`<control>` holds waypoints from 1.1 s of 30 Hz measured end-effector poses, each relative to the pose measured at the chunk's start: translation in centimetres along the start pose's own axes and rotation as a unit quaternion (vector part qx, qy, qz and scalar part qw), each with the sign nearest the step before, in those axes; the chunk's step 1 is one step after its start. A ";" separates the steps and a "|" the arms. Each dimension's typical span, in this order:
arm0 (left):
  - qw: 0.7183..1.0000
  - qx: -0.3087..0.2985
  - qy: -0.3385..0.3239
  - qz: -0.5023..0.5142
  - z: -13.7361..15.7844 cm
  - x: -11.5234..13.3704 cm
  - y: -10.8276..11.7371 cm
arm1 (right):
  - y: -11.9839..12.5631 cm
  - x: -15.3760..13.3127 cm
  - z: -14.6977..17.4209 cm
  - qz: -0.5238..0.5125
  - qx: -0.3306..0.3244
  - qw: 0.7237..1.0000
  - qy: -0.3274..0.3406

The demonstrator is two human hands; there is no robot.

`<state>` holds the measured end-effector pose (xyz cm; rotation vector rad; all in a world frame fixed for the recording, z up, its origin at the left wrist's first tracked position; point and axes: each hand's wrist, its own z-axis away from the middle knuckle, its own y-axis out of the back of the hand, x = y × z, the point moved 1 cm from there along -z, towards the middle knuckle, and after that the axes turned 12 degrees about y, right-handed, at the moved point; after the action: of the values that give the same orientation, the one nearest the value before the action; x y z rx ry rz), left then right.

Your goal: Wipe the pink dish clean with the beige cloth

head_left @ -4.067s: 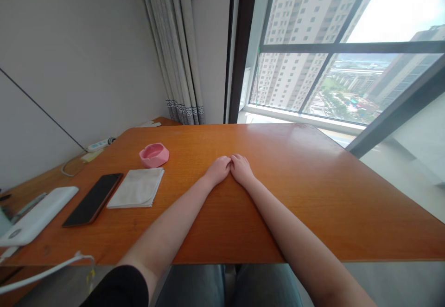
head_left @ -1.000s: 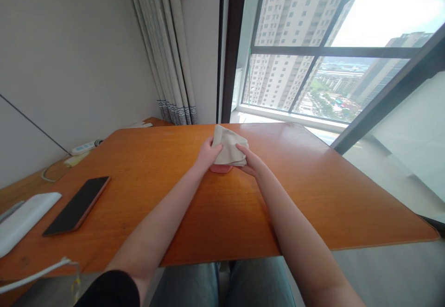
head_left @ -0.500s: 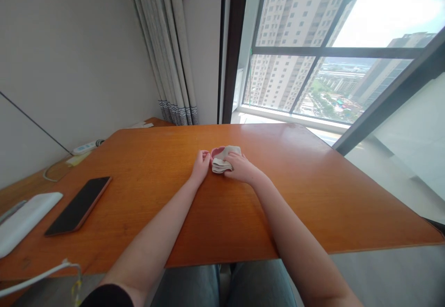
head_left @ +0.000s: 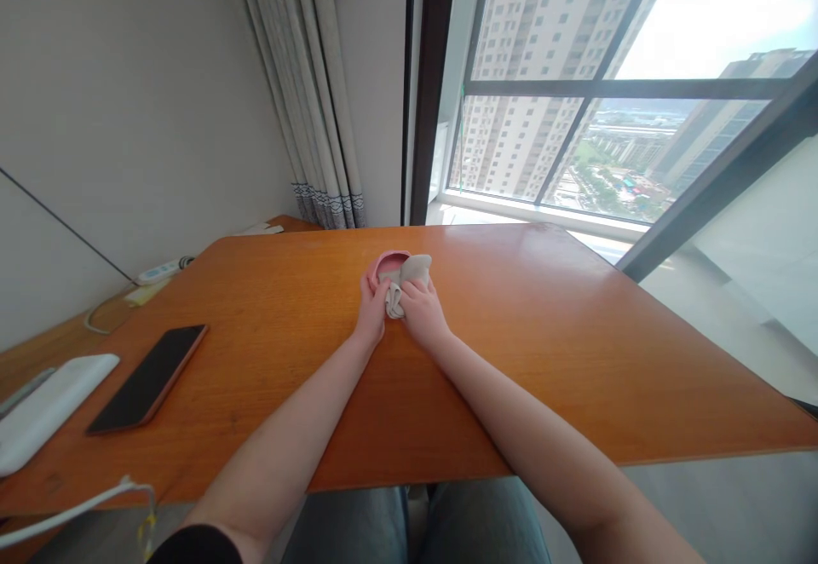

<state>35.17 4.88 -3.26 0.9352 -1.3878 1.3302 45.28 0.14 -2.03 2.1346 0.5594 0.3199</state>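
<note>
The pink dish (head_left: 388, 256) is between the two hands, over the middle of the brown table (head_left: 543, 359), toward its far edge. Its open side tips toward the person, with the curved far rim uppermost; the dish looks roundish, so no clear long axis shows. Whether its base touches the wood cannot be told. The left hand (head_left: 371, 313) has its fingers wrapped on the dish's left side, the thumb near the cloth. The right hand (head_left: 423, 310) has its fingers closed on the pale cloth (head_left: 417, 268), bunched at the dish's opening. The cloth's length runs slantwise: a flat end stands up at the far right, and a folded end points back toward the person, between the hands. Well to the left, a dark phone (head_left: 148, 379) lies slanted, its far end leaning rightward.
</note>
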 end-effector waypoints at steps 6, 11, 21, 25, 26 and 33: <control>0.974 0.013 -0.136 -0.179 -0.5 1.0 1.5 | 1.2 1.7 0.6 -0.043 -0.101 0.992 0.063; 0.951 -0.031 -0.172 -0.256 -0.4 1.9 1.7 | 2.1 2.4 1.2 -0.033 -0.110 0.988 0.102; 0.976 0.036 -0.137 -0.167 1.7 1.1 -0.4 | 1.0 2.0 1.4 -0.004 -0.032 0.999 0.035; 0.993 0.073 -0.026 -0.084 1.3 -1.2 -1.1 | 0.6 1.9 1.5 -0.040 -0.046 0.997 0.040; 0.993 0.084 -0.013 -0.085 1.1 -1.3 -0.9 | 0.6 1.8 1.4 -0.047 -0.054 0.996 0.049; 0.960 0.016 -0.147 -0.238 0.2 2.3 1.2 | 1.0 2.3 1.2 -0.010 -0.055 0.997 0.061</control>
<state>33.47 4.96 -1.37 1.4292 -1.2506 0.8748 48.06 -0.09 -1.87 2.0114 0.6193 0.4621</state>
